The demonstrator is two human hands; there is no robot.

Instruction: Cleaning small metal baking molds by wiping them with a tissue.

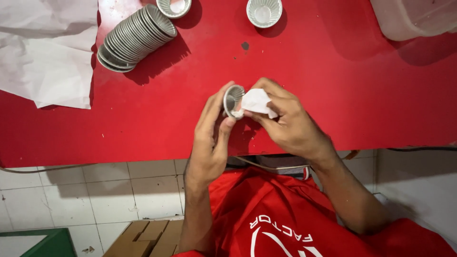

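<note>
Setting: red table (333, 85), seen from above, its near edge over a white tiled floor (71, 200).

Item 1. Small fluted metal cup (233, 99), tipped on its side with the open mouth facing left. It is held just above the table near the middle of the near edge.

Item 2. Left hand (209, 138). Its fingers and thumb are closed around the cup's rim, clamping it from the left and below.

Item 3. Right hand (285, 119). Its fingers are pinched together on a crumpled piece of white paper (256, 101), which is pressed against the back of the cup.

Item 4. Stack of matching fluted cups (135, 38), nested and lying on its side, towards the far left of the table.

Item 5. Two single fluted cups, upright at the far edge: one (173, 6) just behind the stack, one (264, 12) to its right and well apart from it.

Item 6. Sheets of white paper (45, 52), overlapping at the far left corner.

Item 7. Translucent plastic container (409, 16), at the far right corner and only partly in view.

Item 8. Dark spot (244, 45) on the table surface, between the held cup and the far edge.

Item 9. Cardboard boxes (147, 238) and a green object (47, 242) on the floor, below the near edge on the left.
</note>
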